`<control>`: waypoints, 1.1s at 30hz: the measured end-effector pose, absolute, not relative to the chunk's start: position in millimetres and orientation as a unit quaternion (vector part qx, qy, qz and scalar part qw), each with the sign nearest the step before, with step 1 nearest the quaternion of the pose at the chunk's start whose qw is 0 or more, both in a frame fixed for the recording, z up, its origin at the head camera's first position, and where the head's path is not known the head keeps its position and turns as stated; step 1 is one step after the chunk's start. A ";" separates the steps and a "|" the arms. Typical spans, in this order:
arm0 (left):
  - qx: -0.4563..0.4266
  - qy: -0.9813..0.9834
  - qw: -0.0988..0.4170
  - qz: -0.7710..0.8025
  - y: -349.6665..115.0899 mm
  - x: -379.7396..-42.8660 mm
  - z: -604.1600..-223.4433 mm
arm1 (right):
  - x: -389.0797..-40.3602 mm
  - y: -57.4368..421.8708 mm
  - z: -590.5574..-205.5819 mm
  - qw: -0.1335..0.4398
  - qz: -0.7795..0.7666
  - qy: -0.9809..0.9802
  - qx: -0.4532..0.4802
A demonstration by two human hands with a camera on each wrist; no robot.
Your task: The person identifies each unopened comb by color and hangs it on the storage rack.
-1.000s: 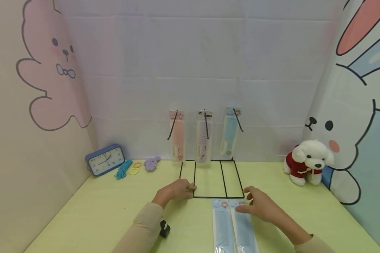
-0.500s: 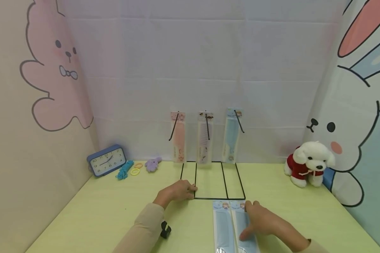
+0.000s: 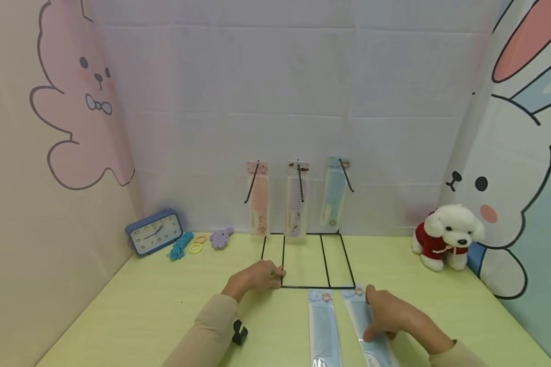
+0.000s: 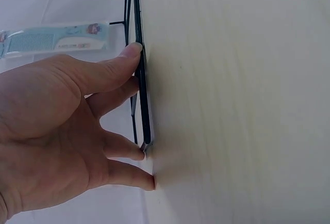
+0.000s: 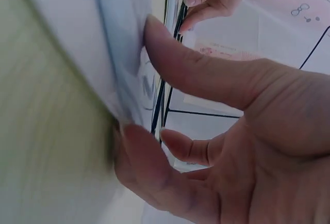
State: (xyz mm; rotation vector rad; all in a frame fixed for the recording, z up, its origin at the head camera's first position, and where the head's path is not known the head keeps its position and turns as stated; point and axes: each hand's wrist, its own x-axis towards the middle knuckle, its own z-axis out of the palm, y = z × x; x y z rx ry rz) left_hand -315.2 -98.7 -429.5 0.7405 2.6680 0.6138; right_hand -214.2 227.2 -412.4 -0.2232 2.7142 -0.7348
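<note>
A black wire display rack [image 3: 305, 287] stands at the back of the table. My left hand [image 3: 256, 275] holds its front left base bar; the left wrist view shows the thumb [image 4: 116, 72] on the wire [image 4: 144, 105]. My right hand [image 3: 392, 316] grips a blue packaged comb [image 3: 359, 311] by its edges, tilted on the table. A second blue packaged comb [image 3: 323, 329] lies flat to its left. On the rack's hooks hang a pink packaged comb [image 3: 259, 204], a purple packaged comb [image 3: 296, 216] and a blue packaged comb [image 3: 334, 196]. The right fingertips are partly hidden in the head view.
At the back left are a blue clock [image 3: 156, 233], a turquoise cord bundle [image 3: 180, 246], a yellow ring [image 3: 195, 248], an orange ring [image 3: 201, 238] and a small purple toy [image 3: 220, 238]. A white plush dog [image 3: 452, 234] sits at the back right. A black clip-like object [image 3: 240, 332] lies by the left sleeve.
The right hand has come down onto the right-hand packaged comb, taken hold of it and shifted it rightward, away from the other one. The left hand stays on the rack.
</note>
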 end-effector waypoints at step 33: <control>0.254 0.929 0.154 0.219 -99.1 -317.6 -430.5 | -248.1 328.8 -401.3 0.311 -0.417 0.834 -0.185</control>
